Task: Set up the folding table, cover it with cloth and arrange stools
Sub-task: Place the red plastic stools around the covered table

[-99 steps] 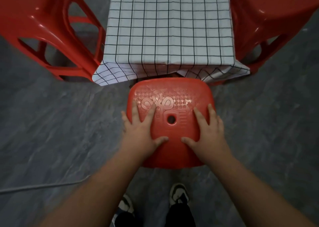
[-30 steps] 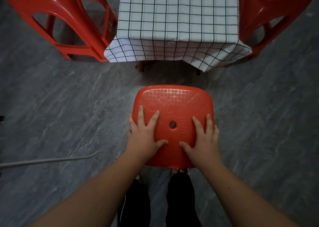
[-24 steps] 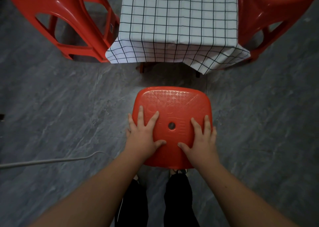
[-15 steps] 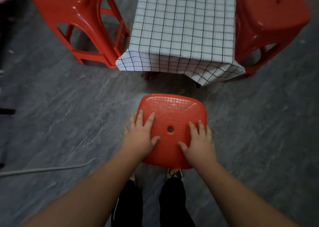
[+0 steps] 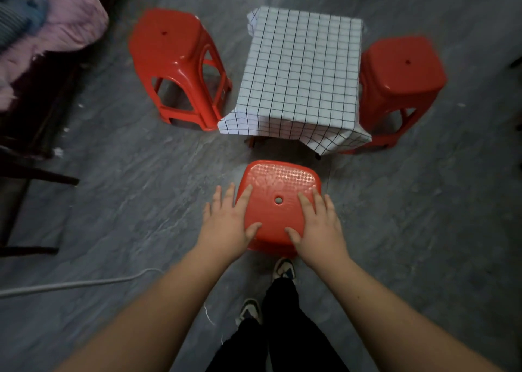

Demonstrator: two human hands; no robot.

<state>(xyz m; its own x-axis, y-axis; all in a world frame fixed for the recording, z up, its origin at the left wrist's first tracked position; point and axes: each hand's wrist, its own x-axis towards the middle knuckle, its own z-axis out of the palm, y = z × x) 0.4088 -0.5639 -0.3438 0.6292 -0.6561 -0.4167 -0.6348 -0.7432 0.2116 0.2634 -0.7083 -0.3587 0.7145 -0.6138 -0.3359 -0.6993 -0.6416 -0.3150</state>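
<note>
A small table covered with a white black-grid cloth [image 5: 302,69] stands on the grey floor. One red plastic stool [image 5: 169,49] stands at its left side and another red stool [image 5: 401,66] at its right. A third red stool [image 5: 278,185] stands in front of the table's near edge, a little apart from the hanging cloth. My left hand [image 5: 226,224] lies flat with spread fingers over the seat's left edge, partly off it. My right hand [image 5: 319,224] lies flat on the seat's right side. Neither hand grips the stool.
A white cable [image 5: 70,285] runs across the floor at the lower left. A pink blanket [image 5: 56,18] lies on dark furniture at the upper left, with a dark frame [image 5: 17,173] below it. My feet [image 5: 284,268] stand just behind the near stool.
The stool has been pulled back from under the cloth's edge. The view has risen and drawn back, showing the whole table and both side stools. My left hand has slid toward the seat's left edge.
</note>
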